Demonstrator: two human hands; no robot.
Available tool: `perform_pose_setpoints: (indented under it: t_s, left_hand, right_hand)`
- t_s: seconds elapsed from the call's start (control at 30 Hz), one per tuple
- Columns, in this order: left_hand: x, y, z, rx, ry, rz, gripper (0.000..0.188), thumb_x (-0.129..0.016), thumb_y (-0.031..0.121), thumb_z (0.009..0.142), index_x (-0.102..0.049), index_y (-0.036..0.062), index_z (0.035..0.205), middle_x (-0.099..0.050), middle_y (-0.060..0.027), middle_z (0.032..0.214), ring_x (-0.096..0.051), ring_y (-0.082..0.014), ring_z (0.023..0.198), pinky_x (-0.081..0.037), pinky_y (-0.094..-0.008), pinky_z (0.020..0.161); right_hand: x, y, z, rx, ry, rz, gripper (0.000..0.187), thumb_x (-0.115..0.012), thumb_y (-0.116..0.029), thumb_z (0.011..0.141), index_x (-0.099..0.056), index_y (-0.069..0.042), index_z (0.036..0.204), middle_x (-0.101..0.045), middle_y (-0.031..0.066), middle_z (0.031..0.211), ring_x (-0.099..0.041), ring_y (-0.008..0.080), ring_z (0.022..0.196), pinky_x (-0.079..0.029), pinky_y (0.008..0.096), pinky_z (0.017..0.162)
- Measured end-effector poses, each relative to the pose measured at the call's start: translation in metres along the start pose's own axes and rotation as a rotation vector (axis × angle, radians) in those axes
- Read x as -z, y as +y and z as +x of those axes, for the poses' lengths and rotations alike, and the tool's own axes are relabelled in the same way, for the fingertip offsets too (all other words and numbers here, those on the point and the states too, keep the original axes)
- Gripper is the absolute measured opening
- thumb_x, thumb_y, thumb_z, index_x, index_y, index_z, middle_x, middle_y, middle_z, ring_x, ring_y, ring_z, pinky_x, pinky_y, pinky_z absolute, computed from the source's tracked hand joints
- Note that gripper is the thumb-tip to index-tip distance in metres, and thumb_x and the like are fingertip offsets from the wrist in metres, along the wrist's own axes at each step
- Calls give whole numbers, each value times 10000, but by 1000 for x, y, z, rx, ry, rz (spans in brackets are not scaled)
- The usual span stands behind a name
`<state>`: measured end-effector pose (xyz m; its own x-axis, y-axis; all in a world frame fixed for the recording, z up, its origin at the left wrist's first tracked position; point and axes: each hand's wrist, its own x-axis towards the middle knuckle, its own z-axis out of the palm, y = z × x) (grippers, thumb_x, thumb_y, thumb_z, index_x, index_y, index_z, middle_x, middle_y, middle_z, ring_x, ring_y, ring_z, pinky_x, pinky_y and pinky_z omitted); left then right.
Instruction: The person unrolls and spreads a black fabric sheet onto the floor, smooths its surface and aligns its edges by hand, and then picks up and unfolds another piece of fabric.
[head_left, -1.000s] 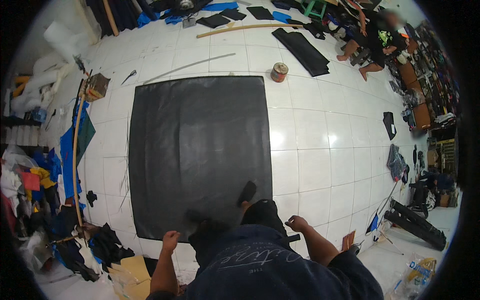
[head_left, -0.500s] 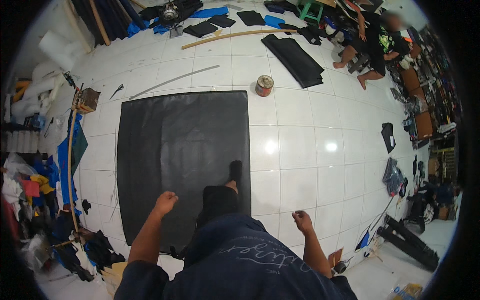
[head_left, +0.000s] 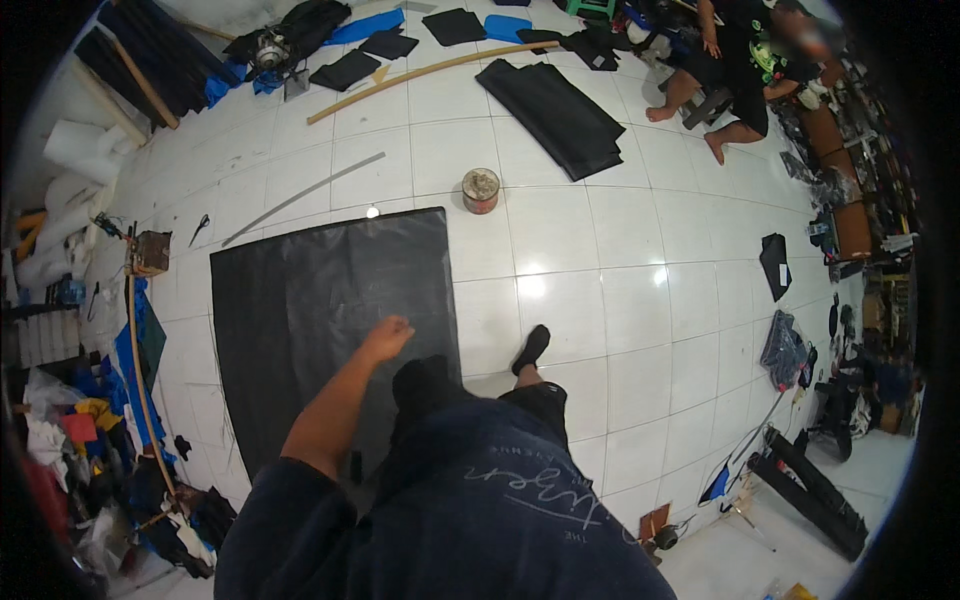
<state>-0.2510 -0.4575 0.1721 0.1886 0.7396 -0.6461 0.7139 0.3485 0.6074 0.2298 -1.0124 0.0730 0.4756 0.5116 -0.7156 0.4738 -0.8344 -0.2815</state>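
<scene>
My left hand [head_left: 388, 338] hangs in the air over a large black sheet [head_left: 300, 330] spread on the tiled floor. Its fingers are loosely curled, and nothing shows in them. My right hand is out of sight. One foot [head_left: 534, 349], in a dark shoe or sock, stands on the white tiles to the right of the sheet. Beyond the sheet's far right corner sits a round can [head_left: 480, 192] with a crusted, pale top. A long grey metal strip [head_left: 305, 199] lies past the far edge, with scissors [head_left: 200, 229] at its left.
Folded black material [head_left: 553, 120] and a curved wooden strip [head_left: 430, 80] lie farther off. Another person [head_left: 735, 75] sits at the far right beside crowded shelves. Heaped cloth and plastic [head_left: 75, 430] line the left side. Black rolls [head_left: 810, 490] rest at lower right.
My view has shifted to the right. My left hand has swung forward over the sheet, and my right hand has left the picture. A foot now stands on the tiles right of the sheet.
</scene>
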Motion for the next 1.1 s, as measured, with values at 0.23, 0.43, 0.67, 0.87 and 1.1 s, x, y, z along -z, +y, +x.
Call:
perform_pose_setpoints:
  t_s: [0.23,0.43,0.67,0.87,1.1]
  left_hand:
    - [-37,33,31,189,69,-222,414,-626,335,885,-635,-24,1092,-633,-226,1119,-611,-299,1044,-485,-383,873]
    - [-85,63,56,412,6,-322,533,-622,366,888,-590,-74,1185,-623,-232,1138,-602,-320,1063,-479,-406,886]
    - [-95,28,104,517,169,-341,534,-614,337,884,-566,-77,1218,-606,-241,1195,-605,-350,1077,-479,-413,890]
    - [-5,156,194,463,253,-333,466,-612,302,894,-579,-57,1189,-646,-207,1102,-641,-309,984,-493,-394,851]
    - [-25,275,280,475,286,-894,354,-599,252,924,-591,-38,1127,-648,-92,937,-606,-178,851,-482,-315,778]
  right_hand:
    - [163,-206,165,109,-226,273,430,-692,-393,854,-631,-8,1036,-635,82,748,-623,174,693,-494,320,627]
    - [363,-326,308,45,66,95,362,-680,-333,874,-619,-5,1013,-619,65,809,-578,128,672,-469,274,560]
    - [368,-478,408,286,-29,127,440,-652,-367,878,-618,23,1080,-686,175,883,-654,217,716,-528,340,668]
    - [338,-649,409,442,-299,-181,517,-632,-443,878,-614,3,1138,-678,196,1028,-655,292,963,-508,375,839]
    - [307,-752,557,551,-432,-299,504,-631,-437,872,-629,7,1109,-666,194,1069,-637,304,1018,-494,386,880]
